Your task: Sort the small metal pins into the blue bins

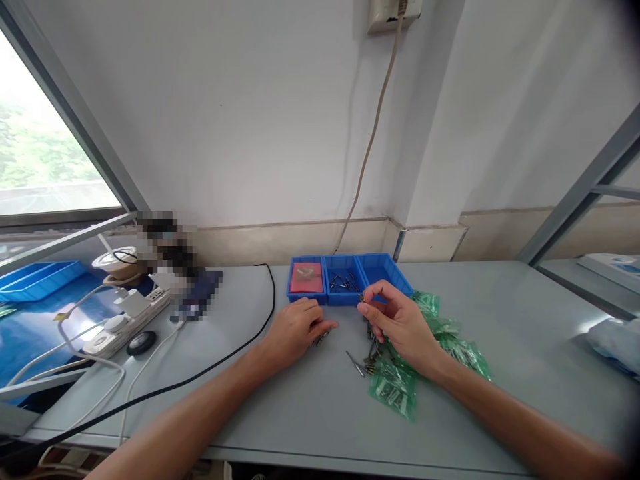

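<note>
Forearms (200, 407) up front; left hand (295, 328) half-curled, grip unclear; right hand (403, 327) pinching tiny part (361, 298); some pins (343, 283) in bin (342, 300), plenty loose.

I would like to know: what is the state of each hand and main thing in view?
Left hand: palm down, by loose pins.
Right hand: pinching a small part.
Left bin: open, red packet inside.
Middle bin: open, pins inside.
Right bin: open.
Green bags: filled; sealing unclear.
Power strip: plugs inserted.
Black cable: curved across desk.
</note>
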`<state>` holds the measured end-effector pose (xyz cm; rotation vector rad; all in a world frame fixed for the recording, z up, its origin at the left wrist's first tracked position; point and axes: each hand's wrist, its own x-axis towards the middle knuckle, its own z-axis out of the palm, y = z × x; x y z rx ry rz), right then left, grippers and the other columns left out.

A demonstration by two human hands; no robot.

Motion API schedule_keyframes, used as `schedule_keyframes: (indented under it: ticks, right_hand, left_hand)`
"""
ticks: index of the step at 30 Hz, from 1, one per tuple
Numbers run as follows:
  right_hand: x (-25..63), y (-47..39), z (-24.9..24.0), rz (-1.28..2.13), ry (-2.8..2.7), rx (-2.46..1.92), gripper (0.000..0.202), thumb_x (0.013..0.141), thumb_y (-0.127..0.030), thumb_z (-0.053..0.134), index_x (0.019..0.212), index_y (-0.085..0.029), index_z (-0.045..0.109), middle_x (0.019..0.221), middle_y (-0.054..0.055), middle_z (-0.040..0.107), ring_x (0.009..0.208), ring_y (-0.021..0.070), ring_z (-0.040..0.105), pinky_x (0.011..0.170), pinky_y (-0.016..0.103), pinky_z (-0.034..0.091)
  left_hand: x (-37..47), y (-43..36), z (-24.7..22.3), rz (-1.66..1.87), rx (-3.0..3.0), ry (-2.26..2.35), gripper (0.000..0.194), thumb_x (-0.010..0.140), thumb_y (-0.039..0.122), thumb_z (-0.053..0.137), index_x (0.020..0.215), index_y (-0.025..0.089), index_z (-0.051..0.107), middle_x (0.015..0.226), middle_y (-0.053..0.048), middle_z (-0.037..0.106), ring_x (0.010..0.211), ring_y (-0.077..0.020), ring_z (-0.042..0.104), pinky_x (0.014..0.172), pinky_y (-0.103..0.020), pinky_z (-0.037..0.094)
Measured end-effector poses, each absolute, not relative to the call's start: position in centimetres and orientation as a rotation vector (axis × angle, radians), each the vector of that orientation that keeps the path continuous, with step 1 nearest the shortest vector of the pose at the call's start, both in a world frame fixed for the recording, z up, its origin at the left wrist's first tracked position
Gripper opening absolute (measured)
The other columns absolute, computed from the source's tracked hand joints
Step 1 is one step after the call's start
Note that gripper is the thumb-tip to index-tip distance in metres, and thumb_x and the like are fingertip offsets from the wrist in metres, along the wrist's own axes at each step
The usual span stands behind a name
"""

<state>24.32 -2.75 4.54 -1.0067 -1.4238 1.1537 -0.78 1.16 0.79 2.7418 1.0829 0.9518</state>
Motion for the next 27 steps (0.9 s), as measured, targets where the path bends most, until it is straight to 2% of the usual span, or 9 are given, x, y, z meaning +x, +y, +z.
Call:
schedule_keyframes:
  ticks: [7,12,16,22,27]
  right_hand:
    - [24.29,-2.72,4.75,1.113,-1.404,-1.026,0.039,0.092,-0.059,0.079,0.094,-0.025,0.060,0.069,-0.007,0.052,0.049,0.0097,0.045,0.046,0.025,0.042]
    - [24.36,-2.55,4.38,1.107,-1.401,-1.034,0.038,0.096,-0.061,0.074,0.097,-0.025,0.064,0.062,-0.007,0.048,0.049,0.0112,0.045,0.046,0.025,0.042]
    - [24.28,-2.50,4.19,1.128,-1.373,-1.015,0.040,0.098,-0.063,0.070,0.100,-0.023,0.067,0.077,-0.003,0.060,0.048,0.0089,0.045,0.044,0.025,0.040]
    - [24.23,-2.48,4.37,1.118,-1.383,-0.972,0.038,0.101,-0.062,0.066,0.102,-0.024,0.067,0.086,-0.001,0.062,0.047,0.0077,0.046,0.044,0.025,0.041]
    - [24.38,-2.74,3.91,0.947,-1.481,-1.053,0.033,0.103,-0.059,0.064,0.107,-0.027,0.066,0.093,0.002,0.068,0.052,0.0113,0.049,0.049,0.028,0.044]
  left_hand:
    - [-0.76,1.08,0.85,0.952,2.760,1.065,0.055,0.110,0.058,0.050,0.071,0.019,0.053,0.073,0.000,0.055,0.072,-0.0164,0.049,0.066,-0.030,0.036]
    - [-0.73,1.15,0.72,0.956,2.761,1.074,0.056,0.111,0.057,0.049,0.071,0.019,0.052,0.073,0.000,0.055,0.072,-0.0167,0.049,0.066,-0.031,0.035]
    - [-0.70,1.14,0.73,0.943,2.753,1.072,0.056,0.111,0.058,0.049,0.070,0.019,0.050,0.073,0.000,0.054,0.071,-0.0163,0.047,0.066,-0.031,0.034]
    - [-0.66,1.08,0.87,0.939,2.747,1.079,0.056,0.110,0.058,0.049,0.070,0.019,0.050,0.073,0.001,0.054,0.071,-0.0162,0.047,0.066,-0.031,0.034]
    - [-0.74,1.03,0.77,0.922,2.774,1.101,0.055,0.111,0.055,0.051,0.070,0.019,0.051,0.073,0.000,0.054,0.071,-0.0165,0.048,0.066,-0.031,0.034]
